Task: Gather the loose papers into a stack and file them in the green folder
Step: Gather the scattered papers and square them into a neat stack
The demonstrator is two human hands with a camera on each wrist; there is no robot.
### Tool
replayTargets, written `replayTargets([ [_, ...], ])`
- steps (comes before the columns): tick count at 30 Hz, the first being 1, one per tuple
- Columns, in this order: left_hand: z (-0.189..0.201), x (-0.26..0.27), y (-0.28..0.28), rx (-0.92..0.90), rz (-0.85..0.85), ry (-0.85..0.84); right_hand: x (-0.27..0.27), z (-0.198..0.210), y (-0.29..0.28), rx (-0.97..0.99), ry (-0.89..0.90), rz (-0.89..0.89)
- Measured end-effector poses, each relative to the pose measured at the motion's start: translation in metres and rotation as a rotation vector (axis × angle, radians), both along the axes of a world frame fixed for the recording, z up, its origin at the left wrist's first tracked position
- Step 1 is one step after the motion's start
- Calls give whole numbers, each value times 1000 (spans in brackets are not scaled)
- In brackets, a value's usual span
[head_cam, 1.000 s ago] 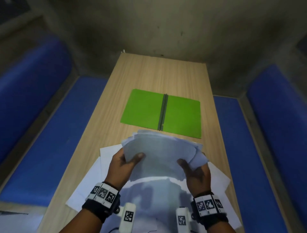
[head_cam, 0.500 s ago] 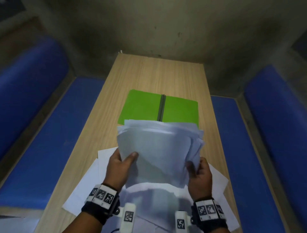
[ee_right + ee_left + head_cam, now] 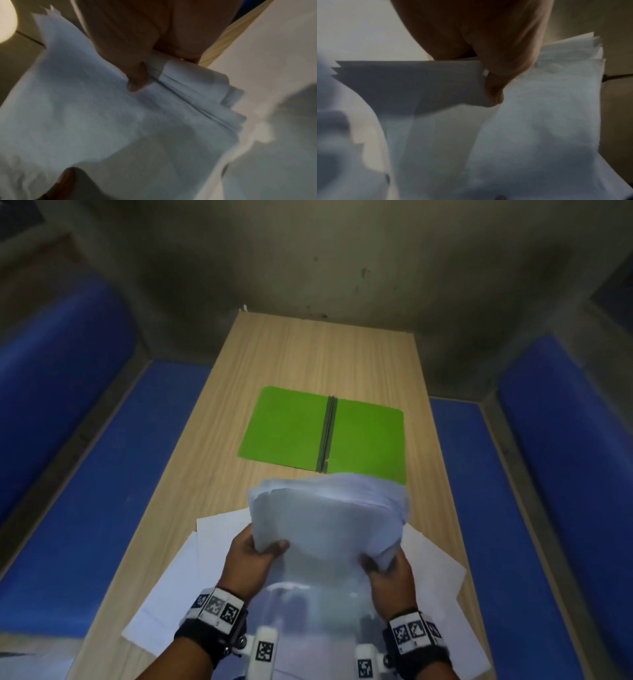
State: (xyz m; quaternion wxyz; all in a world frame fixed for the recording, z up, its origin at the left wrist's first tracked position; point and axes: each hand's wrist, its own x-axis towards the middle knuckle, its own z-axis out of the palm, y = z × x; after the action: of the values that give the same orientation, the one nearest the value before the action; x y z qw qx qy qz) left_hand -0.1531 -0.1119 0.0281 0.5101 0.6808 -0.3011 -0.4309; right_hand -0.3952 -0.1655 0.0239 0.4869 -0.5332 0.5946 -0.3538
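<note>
Left hand: gripping the left edge of the stack, thumb lying on the top sheet, fingers curled underneath.
Right hand: clamping the right edge of the stack the same way, thumb on top, fingers hidden below.
Why two hands: probably steadying both sides so the uneven sheets cannot slide apart or sag in the middle.
Stack: being held above the table, near edge dipping towards the person, far edge just covering the near right corner of the folder; edges staggered, corners fanning out in both wrist views, so squaring up likely not yet finished.
Loose sheets: lying flat on the table beneath and beside the hands, overlapping one another, some reaching past the near table edge; gathering apparently not complete.
Folder: lying open and flat in the middle of the table, both green covers facing up, dark spine running down the centre; looking ready for papers to be laid inside.
Benches: blue padding flanking the table on both sides.
Writing: none readable on sheets or folder; only black-and-white square markers showing on the wristbands and on the white camera mounts.
</note>
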Motion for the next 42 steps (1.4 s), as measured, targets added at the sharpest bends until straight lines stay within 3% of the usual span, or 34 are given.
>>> replayTargets([
  [4,13,8,1,-69,1,-2,1,6,-7,-51,-10,-1],
  [7,7,12,4,21,-50,-8,-4,-4,-6,51,14,43],
  [12,0,16,-2,94,-27,-24,-15,-7,-18,-40,190,84],
  [16,3,18,-3,97,-48,-27,-26,-3,-16,-48,285,11],
  [27,-7,24,6,125,-99,18,-12,-29,-20,175,147,-80],
  [31,-8,27,8,143,-127,8,-11,-21,-31,177,48,28],
  [33,-4,26,8,162,-124,15,-17,-19,-38,205,30,181],
  [37,2,24,5,133,-153,26,-27,-16,-56,93,393,514],
  [39,4,23,4,128,-138,25,-23,-10,-61,41,439,584],
  [42,1,25,2,136,-110,-3,-15,7,-61,38,319,612],
])
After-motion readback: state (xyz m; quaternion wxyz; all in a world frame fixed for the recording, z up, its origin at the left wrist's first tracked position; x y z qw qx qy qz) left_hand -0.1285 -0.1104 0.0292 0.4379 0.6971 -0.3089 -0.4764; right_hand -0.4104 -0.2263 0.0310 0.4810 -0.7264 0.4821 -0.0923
